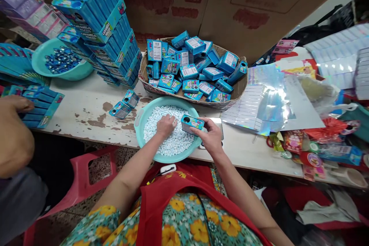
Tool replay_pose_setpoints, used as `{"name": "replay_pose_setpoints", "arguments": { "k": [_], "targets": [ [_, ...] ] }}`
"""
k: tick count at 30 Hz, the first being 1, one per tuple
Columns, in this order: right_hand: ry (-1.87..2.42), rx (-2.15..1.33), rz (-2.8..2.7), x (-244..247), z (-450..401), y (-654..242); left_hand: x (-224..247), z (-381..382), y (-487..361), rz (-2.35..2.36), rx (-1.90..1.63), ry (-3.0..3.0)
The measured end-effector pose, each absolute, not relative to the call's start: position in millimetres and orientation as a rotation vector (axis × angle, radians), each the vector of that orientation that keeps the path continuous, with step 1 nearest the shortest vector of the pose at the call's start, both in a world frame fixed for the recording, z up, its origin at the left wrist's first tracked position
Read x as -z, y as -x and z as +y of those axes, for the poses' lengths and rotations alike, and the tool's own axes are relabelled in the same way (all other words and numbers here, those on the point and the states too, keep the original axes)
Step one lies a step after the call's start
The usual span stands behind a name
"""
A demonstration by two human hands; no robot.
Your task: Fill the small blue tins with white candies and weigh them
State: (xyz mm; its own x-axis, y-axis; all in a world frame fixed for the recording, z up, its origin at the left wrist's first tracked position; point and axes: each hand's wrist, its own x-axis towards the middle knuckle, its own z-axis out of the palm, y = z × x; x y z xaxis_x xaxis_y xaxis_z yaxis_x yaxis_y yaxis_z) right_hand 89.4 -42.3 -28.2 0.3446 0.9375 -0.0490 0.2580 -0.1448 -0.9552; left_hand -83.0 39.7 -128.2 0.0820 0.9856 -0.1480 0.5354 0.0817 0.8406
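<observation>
My right hand (211, 135) grips a small blue candy box (192, 123), tilted, with a round dark hole in its top. It is held above the right side of a turquoise bowl (140, 125). The bowl is filled with small white candies (164, 142). My left hand (166, 126) is down among the candies, its fingers curled round some of them; part of the fingertips is hidden. Left of the bowl two more blue boxes (120, 110) lie side by side on the white table (86, 103).
Behind the bowl stands a cut-down carton (144, 84) heaped with blue boxes. Stacked display trays (112, 34) and a bowl of blue caps (40, 67) are at left. A co-worker's hand (19, 103) is by another tray. Shiny sheets (245, 103) lie at right.
</observation>
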Motion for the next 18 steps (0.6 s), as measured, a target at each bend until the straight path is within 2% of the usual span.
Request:
{"name": "replay_pose_setpoints", "arguments": {
  "k": [6,11,18],
  "targets": [
    [1.677,-0.881,-1.204,46,-47,-78,102,45,87,1.578,-0.865,-1.180],
    [1.658,-0.827,-1.412,56,-38,-60,50,40,80,1.083,-1.163,-0.628],
    [1.642,-0.792,-1.492,40,-29,-44,26,41,77,1.030,-1.376,-0.562]
  ]
}}
